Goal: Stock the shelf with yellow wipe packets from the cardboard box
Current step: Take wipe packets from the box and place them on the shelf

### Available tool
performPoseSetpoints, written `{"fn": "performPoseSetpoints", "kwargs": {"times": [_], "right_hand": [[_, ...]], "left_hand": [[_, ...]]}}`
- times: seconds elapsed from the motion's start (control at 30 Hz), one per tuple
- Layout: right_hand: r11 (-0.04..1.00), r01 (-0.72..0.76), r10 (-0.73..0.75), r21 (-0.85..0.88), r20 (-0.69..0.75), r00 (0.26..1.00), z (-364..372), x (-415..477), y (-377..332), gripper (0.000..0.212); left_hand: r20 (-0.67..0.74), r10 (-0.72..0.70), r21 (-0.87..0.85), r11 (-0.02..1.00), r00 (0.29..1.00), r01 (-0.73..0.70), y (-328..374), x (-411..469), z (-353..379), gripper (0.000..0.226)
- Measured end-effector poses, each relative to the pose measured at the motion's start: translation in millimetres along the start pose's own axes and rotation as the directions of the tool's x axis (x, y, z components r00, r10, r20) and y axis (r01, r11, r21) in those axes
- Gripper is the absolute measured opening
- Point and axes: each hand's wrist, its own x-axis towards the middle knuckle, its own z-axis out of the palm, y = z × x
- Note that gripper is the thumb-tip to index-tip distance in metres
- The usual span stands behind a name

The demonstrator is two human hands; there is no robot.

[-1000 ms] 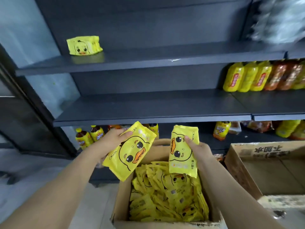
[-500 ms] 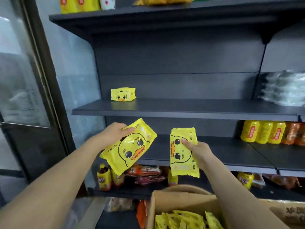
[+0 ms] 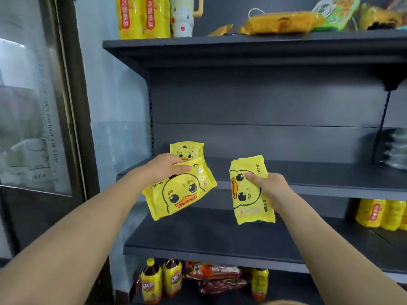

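Left hand (image 3: 164, 167): fingers and thumb curled over the top edge of the left packet (image 3: 179, 192), gripping it. The packet hangs tilted, duck face toward the camera, in the air in front of the middle shelf (image 3: 308, 172).

Right hand (image 3: 267, 187): thumb on the front and fingers behind, pinching the right packet (image 3: 244, 208) at its right edge. This packet is held on end, its duck face turned sideways, clear of the shelf front. The two packets are apart.

A third packet (image 3: 187, 150) stands upright at the left end of the middle shelf, just behind the left hand and partly covered by the left packet.

Top shelf (image 3: 242, 45): yellow packs and bags. Lower shelf (image 3: 220, 238): yellow packs at far right. Bottles (image 3: 152, 282) stand at the bottom. Glass door (image 3: 33, 106) at left.
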Motion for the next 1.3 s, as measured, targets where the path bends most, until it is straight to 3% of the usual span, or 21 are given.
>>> {"fn": "performPoseSetpoints", "kwargs": {"times": [0.3,0.63,1.0,1.13,1.3], "right_hand": [[0.988,0.065,-0.069,-0.140,-0.025,0.997,60.4,110.6,-22.2,0.036],[0.991,0.040,-0.050,-0.128,-0.072,0.996,108.2,204.2,-28.4,0.035],[0.989,-0.056,0.029,-0.135,-0.197,0.980,145.4,307.6,-19.8,0.031],[0.987,-0.065,0.030,-0.144,-0.231,0.972,146.6,321.5,-20.6,0.026],[0.990,-0.053,0.021,-0.129,-0.238,0.971,148.5,325.1,-22.5,0.023]], "left_hand": [[0.001,0.103,0.068,0.992,0.995,-0.103,-70.9,121.8,-14.4,0.044],[0.093,0.174,0.224,0.956,0.980,-0.191,-120.4,241.6,-14.6,0.042],[0.208,0.413,0.490,0.741,0.887,-0.459,-167.0,389.4,30.6,0.035],[0.174,0.511,0.591,0.630,0.842,-0.504,-179.1,408.2,54.3,0.045],[0.196,0.565,0.608,0.571,0.801,-0.552,-188.2,412.7,60.0,0.045]]}}
